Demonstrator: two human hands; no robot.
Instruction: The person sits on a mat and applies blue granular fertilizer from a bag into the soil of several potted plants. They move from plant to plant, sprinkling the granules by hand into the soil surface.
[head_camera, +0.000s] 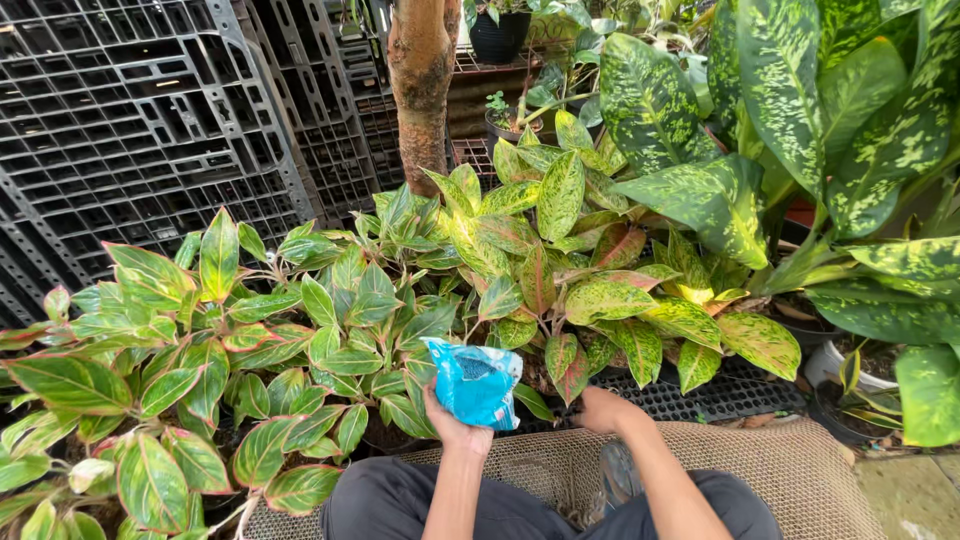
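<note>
Left hand (452, 425) gripped a blue bag (476, 381), mouth up, near the red-edged plants (230, 350). Right hand (598, 408) reached under the speckled leaves (600, 300), fingers hidden; grip unclear. Judgement: keep bag upright and steady, work low at the stems.

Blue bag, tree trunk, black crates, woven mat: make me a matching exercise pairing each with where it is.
Things:
1. blue bag
2. tree trunk
3. black crates
4. woven mat

Places:
A. stacked at the upper left, behind the plants
B. under the person's legs
C. held up in the left hand
D. rising at top centre

Pairs: 1-C, 2-D, 3-A, 4-B
</note>
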